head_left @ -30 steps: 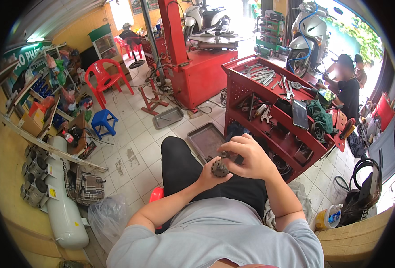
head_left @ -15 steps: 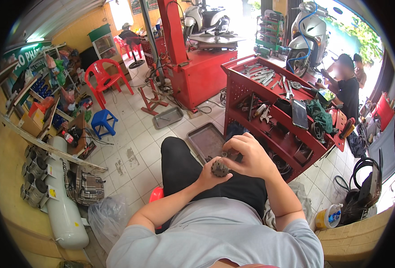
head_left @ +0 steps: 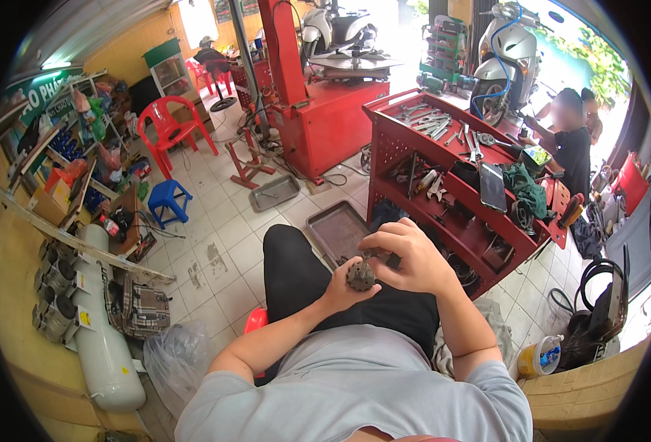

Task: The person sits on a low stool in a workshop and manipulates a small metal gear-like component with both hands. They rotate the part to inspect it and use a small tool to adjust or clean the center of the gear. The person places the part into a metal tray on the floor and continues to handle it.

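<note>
Before me, a left hand (head_left: 342,289) clasps a dark, round, toothed metal part (head_left: 360,275) above a black-trousered lap (head_left: 395,313); the right hand's (head_left: 415,258) fingers (head_left: 388,240) curl alongside, any pinch unclear, handling apparently unfinished.

Your dark grey-brown metal part (head_left: 359,276) is squat and roughly round, with blocky teeth or notches around its rim. You have it in your left hand (head_left: 339,290), at the hand's right-hand edge, with your thumb along its near side and other fingers at its far side. The toothed end tips up toward you; your grip hides how far the body reaches below. Just beside its far edge, your right hand's (head_left: 412,259) fingertips close around something small, too blurred to make out.
</note>
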Available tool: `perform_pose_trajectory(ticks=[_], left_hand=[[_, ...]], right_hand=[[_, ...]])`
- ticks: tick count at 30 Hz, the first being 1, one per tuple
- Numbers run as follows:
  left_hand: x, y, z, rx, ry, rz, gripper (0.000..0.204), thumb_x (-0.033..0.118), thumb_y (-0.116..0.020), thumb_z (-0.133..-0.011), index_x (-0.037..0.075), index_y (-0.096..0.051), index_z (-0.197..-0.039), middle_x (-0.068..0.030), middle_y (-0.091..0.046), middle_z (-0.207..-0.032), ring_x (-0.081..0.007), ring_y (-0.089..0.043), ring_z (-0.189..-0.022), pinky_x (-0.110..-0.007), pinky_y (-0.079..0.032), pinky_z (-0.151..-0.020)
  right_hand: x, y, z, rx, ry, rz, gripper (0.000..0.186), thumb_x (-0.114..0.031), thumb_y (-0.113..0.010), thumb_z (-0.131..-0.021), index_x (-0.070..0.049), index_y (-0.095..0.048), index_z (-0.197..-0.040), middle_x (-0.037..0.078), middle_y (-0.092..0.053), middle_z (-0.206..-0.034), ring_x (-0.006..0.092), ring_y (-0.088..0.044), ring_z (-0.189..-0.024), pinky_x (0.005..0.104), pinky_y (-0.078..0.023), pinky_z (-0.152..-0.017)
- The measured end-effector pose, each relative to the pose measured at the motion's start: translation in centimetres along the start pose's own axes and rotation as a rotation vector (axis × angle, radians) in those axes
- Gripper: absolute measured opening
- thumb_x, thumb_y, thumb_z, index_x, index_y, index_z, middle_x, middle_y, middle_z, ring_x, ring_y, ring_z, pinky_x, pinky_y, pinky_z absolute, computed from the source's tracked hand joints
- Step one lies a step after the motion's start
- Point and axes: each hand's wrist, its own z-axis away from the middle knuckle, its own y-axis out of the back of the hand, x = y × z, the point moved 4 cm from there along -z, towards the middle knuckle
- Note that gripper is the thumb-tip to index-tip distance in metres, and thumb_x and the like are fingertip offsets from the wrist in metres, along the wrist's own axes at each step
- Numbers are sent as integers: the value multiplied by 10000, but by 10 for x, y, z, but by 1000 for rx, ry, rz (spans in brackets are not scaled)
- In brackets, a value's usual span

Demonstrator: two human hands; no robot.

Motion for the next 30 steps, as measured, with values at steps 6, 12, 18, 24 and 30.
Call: perform_pose_trajectory(ticks=[6,12,18,24,30], left_hand=[[-2,-1,2,24,29,52,390,177,-846,-745,71,-558,-987,16,-558,-810,-77,-507,-744,-273,-466,-696],[-6,1,1,15,-6,3,408,191,-849,-738,67,-567,-1004,9,-577,-827,-83,-519,-758,-276,-471,-705],[-9,1,0,10,-22,-20,412,192,-848,-737,66,-571,-1015,5,-582,-836,-89,-526,-767,-282,-476,-716],[-5,-1,0,8,-43,22,409,175,-841,-746,67,-578,-1039,0,-588,-847,-92,-538,-779,-282,-480,-729],[-1,1,0,-13,-9,-14,429,174,-840,-749,65,-578,-1072,-5,-598,-865,-94,-546,-794,-283,-485,-742]], right_hand=[[0,-1,0,-11,-64,-36,205,-195,-718,-789,-82,-668,-953,38,-626,-790,204,-595,-728,335,-406,-765],[1,-2,1,-30,-47,-4,205,-185,-733,-768,-83,-670,-934,39,-633,-803,199,-609,-735,329,-413,-774],[-1,0,0,-27,-30,-8,208,-154,-740,-746,-80,-673,-929,38,-641,-812,199,-601,-727,327,-413,-774],[1,-2,1,-44,-55,-7,226,-146,-733,-740,-74,-677,-947,35,-640,-815,209,-589,-745,333,-408,-765],[-1,0,0,-20,3,9,221,-148,-728,-750,-70,-679,-951,33,-641,-811,203,-584,-720,331,-407,-755]])
